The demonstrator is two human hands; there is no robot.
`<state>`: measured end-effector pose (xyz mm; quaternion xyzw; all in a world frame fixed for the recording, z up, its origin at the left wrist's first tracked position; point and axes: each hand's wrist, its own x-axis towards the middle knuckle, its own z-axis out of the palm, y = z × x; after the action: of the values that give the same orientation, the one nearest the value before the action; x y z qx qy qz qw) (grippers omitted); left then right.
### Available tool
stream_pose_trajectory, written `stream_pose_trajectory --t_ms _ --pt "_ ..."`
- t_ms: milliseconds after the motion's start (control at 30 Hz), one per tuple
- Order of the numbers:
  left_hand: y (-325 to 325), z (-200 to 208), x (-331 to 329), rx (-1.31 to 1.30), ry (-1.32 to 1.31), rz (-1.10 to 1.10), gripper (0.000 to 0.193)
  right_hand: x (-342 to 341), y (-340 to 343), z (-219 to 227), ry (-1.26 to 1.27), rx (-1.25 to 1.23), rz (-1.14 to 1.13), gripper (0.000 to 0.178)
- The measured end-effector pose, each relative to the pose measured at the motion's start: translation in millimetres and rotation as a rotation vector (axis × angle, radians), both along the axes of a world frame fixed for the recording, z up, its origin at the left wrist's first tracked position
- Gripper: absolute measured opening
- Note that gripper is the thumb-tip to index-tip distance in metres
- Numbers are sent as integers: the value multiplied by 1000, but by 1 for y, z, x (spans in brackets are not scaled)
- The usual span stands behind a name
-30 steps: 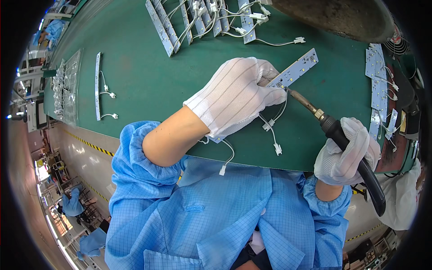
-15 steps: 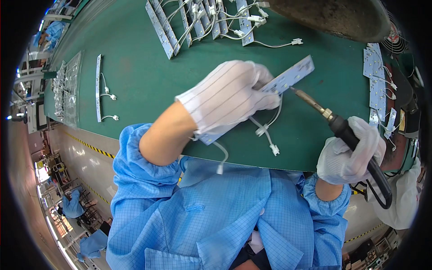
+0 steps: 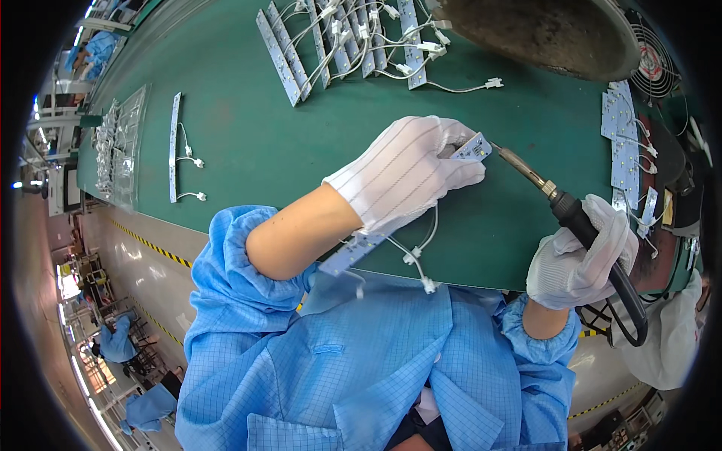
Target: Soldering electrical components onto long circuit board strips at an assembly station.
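Note:
In a striped white glove, my left hand (image 3: 410,169) is closed around an LED strip board (image 3: 352,252), tilted over the table's near half. One short end of the board shows past my fingertips, and its longer part sticks out below my wrist. Thin white wires with a white connector (image 3: 429,286) hang from it. My right hand (image 3: 575,259), gloved too, grips a soldering iron (image 3: 569,214) by its black handle. The iron's tip points up and left, close to the board's short end; whether they touch I cannot tell.
Several wired LED boards (image 3: 286,64) lie at the back of the green table (image 3: 248,158). A single strip (image 3: 174,150) and a clear bag of parts (image 3: 124,150) are at left. More boards (image 3: 624,150), a fan (image 3: 653,64) and a dark rounded object (image 3: 541,34) stand at right.
My left hand has drawn the LED strip board down and toward me through its fingers, so less shows at the top and more below. The soldering iron has hardly moved.

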<state>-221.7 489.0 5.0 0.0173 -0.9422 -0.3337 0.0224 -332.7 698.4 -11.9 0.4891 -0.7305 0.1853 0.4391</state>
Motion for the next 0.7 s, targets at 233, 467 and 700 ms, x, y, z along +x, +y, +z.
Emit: stream_pose_trajectory --t_ms 233,467,700 --pt "7 -3 4 130 39 146 31 4 2 -10 -118 -16 119 41" --pt "7 1 3 175 -31 217 29 5 4 -12 -138 10 105 44" --pt "4 -6 5 -21 92 102 29 6 4 -9 -137 39 120 42"
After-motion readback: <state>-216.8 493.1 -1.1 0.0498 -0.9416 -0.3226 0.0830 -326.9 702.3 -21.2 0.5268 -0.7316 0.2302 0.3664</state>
